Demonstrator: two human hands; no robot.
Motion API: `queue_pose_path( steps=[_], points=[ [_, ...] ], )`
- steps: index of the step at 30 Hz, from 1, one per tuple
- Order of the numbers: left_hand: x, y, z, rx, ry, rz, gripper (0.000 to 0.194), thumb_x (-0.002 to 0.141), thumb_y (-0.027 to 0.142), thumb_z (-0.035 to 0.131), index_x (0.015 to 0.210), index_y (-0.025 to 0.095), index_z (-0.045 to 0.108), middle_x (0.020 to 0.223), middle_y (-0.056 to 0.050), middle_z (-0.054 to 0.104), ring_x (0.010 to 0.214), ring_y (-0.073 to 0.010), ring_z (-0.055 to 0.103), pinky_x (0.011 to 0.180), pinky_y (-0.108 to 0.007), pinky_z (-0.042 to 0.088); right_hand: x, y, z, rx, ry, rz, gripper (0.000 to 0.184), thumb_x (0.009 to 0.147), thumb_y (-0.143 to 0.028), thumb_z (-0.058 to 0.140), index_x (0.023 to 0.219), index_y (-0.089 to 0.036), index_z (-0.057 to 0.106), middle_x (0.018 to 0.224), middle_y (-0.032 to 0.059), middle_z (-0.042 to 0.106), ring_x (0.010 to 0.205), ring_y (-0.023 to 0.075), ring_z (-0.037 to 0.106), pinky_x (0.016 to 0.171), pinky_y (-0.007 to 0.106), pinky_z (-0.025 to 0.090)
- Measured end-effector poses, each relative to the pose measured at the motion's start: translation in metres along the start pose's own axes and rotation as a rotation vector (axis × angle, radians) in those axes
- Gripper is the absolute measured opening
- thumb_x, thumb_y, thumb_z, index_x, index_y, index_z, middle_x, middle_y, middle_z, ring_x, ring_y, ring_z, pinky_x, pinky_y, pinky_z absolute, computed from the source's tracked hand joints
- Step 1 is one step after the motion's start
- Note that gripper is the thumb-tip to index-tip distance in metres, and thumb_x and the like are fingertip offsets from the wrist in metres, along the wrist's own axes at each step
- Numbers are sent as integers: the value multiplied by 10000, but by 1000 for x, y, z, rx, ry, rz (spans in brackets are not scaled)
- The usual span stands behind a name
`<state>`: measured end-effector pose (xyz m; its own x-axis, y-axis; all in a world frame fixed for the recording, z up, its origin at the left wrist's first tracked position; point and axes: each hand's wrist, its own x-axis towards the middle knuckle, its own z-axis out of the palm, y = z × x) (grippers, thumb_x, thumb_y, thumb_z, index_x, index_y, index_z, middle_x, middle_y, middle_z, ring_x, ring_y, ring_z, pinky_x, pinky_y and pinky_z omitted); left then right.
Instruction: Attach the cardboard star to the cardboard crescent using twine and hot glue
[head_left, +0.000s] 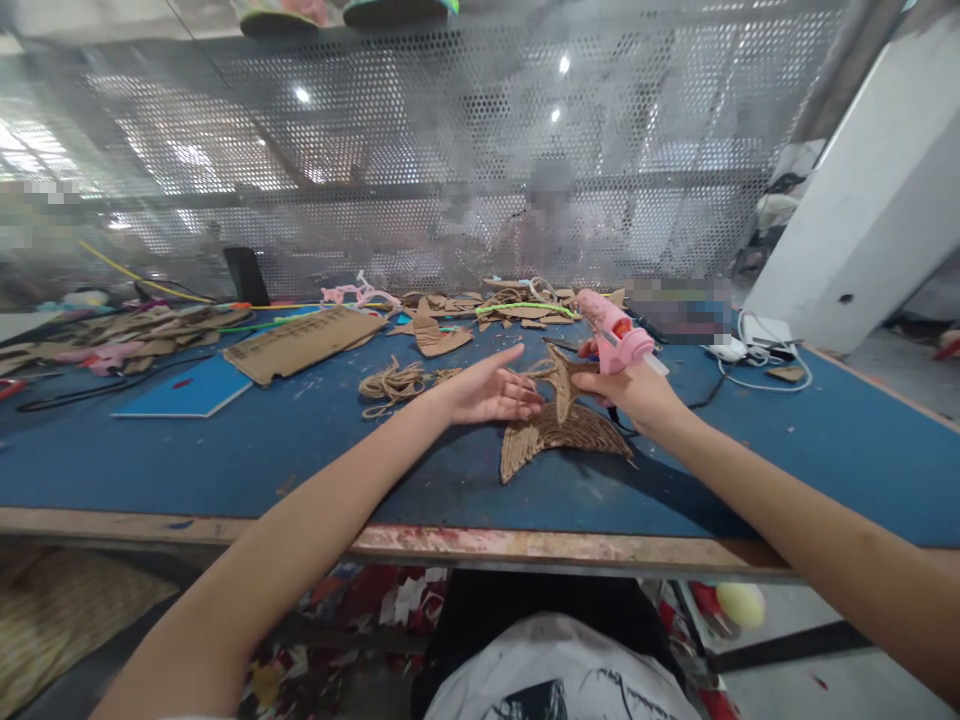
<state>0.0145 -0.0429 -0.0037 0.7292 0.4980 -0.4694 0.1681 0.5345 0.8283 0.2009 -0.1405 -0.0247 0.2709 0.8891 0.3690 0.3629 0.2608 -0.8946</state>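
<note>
A pink hot glue gun with a pale glue stick out of its back is in my right hand. That hand's thumb also touches a narrow, pointed cardboard piece covered in brown twine, raised and tilted. Beneath it, a crescent-shaped twine-covered piece of curved rows lies on the blue table. My left hand is just left of both pieces, its thumb stretched out and fingers loosely bent, with nothing visible in it. Left of that hand lies a loose bundle of twine. The right fingers are partly hidden.
The blue table has a wooden front edge. Cardboard scraps, a flat cardboard sheet and a blue board lie toward the left and back. A white charger with cable sits right. A perforated metal screen stands behind.
</note>
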Motion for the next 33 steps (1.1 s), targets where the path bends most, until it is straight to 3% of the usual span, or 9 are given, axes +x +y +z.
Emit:
queue_pose_path(
  steps=[2,4,8,11,13,17,24,28,33],
  points=[
    [-1,-6,9,196,33,10,580,848,632,456,789,89,653,730,-197,713,599,-229,697,514,-266,536,0,-1,1,22,18,9,322,611,-281,676,857,-232,475,738,-20,461,573,121,417,466,276,345],
    [-2,-7,10,386,172,108,660,813,714,417,636,117,634,608,-164,686,479,-200,648,398,-230,445,-1,-4,2,62,47,60,322,602,-275,687,831,-230,463,658,-42,433,511,103,381,429,267,307],
    [-3,-2,0,623,389,386,650,874,619,424,453,138,540,368,-36,508,258,-64,379,307,-175,234,-4,-12,3,139,118,139,359,565,-278,705,819,-227,457,540,-81,400,440,86,348,388,247,263],
    [-4,1,-3,539,288,572,382,806,511,618,719,143,674,518,12,591,364,-55,474,356,-153,328,-4,-11,2,120,124,124,345,567,-276,708,817,-220,476,514,-89,408,421,81,344,378,239,250],
    [-5,0,0,421,162,647,368,721,492,714,883,162,695,735,-11,679,567,-92,619,474,-176,464,-2,-6,1,76,105,95,315,583,-259,703,811,-220,489,517,-90,408,416,75,330,375,235,236],
    [-4,-4,5,271,31,605,371,581,377,837,841,143,715,770,-38,712,697,-129,669,657,-238,543,0,1,0,18,76,-14,277,604,-262,715,776,-225,501,547,-76,417,455,84,344,391,233,257],
    [1,-3,-3,107,181,633,321,508,274,870,761,137,727,691,-28,717,645,-119,678,661,-222,551,-6,-19,-8,-75,74,-193,306,786,-497,593,710,-225,477,567,-33,463,481,104,390,432,261,329],
    [1,-1,-6,106,293,774,328,530,298,854,782,134,724,713,-25,722,670,-129,686,723,-263,561,-6,-24,-19,-359,183,-481,341,807,-492,603,667,-228,439,626,-4,484,613,154,460,570,312,388],
    [-1,0,-5,100,325,840,330,534,316,844,775,130,718,709,-23,720,674,-134,686,735,-277,561,-8,-21,-21,-571,71,-716,290,870,-393,573,676,-236,425,664,10,483,668,175,480,610,315,386]
  ],
)
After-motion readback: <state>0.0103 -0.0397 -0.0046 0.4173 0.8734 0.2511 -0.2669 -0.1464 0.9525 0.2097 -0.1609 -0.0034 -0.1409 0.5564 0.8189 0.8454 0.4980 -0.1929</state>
